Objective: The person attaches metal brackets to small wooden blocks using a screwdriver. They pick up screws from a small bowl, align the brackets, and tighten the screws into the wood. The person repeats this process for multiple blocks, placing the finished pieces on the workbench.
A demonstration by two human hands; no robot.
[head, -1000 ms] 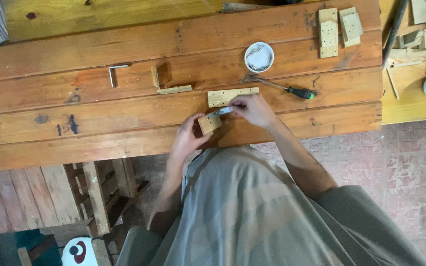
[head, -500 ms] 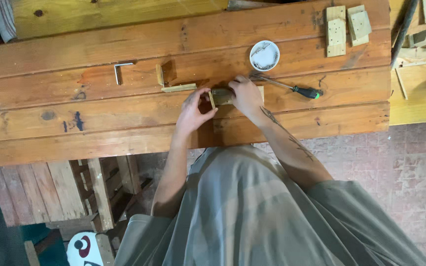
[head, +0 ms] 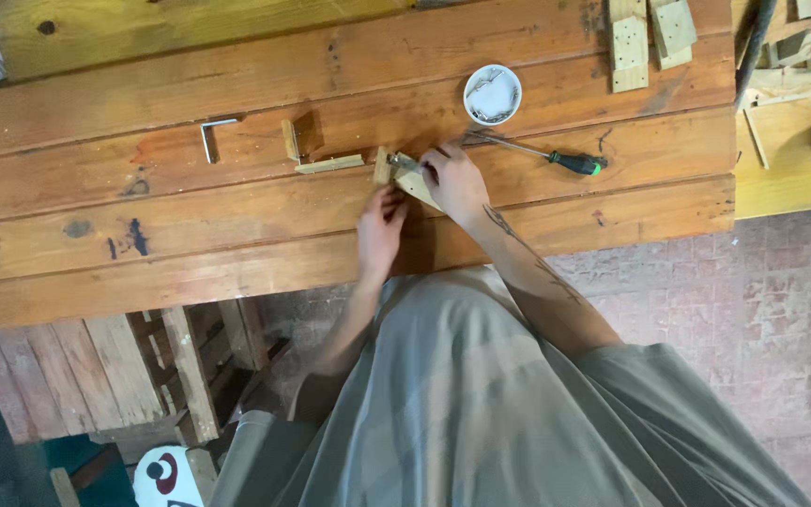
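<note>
Both hands meet on the worktop [head: 237,244] — left hand [head: 382,225] and right hand [head: 454,180] each keep a closed grip on the small wooden pieces [head: 396,171].

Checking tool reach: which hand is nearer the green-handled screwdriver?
Right. The right hand sits just left of the screwdriver, near its tip. The left hand is lower and farther left, beside the small wooden pieces.

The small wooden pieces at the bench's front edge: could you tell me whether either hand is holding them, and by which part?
The right hand grips the light wooden strip along its upper end; the left hand touches it from below, beside the small upright block.
</note>
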